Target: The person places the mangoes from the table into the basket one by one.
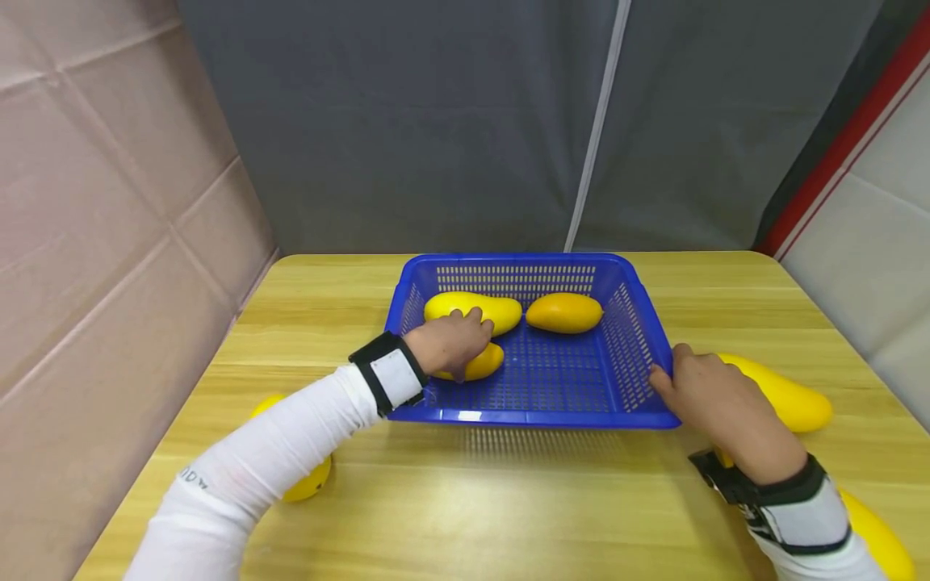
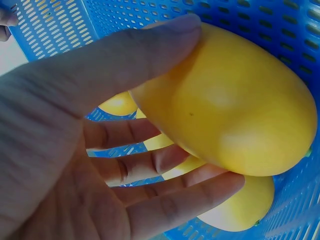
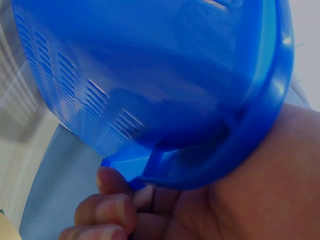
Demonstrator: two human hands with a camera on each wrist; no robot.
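Note:
A blue slotted plastic basket (image 1: 630, 323) stands mid-table with three yellow mangoes in it. My left hand (image 1: 465, 347) reaches over the basket's front-left corner and grips the nearest mango (image 1: 481, 363). In the left wrist view the thumb lies over that mango (image 2: 235, 110) and the fingers (image 2: 165, 162) run beneath it. Two more mangoes lie at the back, a long one (image 1: 472, 308) and a rounder one (image 1: 564, 312). My right hand (image 1: 672, 375) grips the basket's right rim. Its fingers (image 3: 115, 205) curl under the rim of the basket (image 3: 150, 75).
Loose mangoes lie on the wooden table (image 1: 523, 500): one (image 1: 788, 395) just right of my right hand, one (image 1: 879, 537) at the front right corner, one (image 1: 308, 482) partly under my left forearm. A grey curtain hangs behind, and a pink wall stands at the left.

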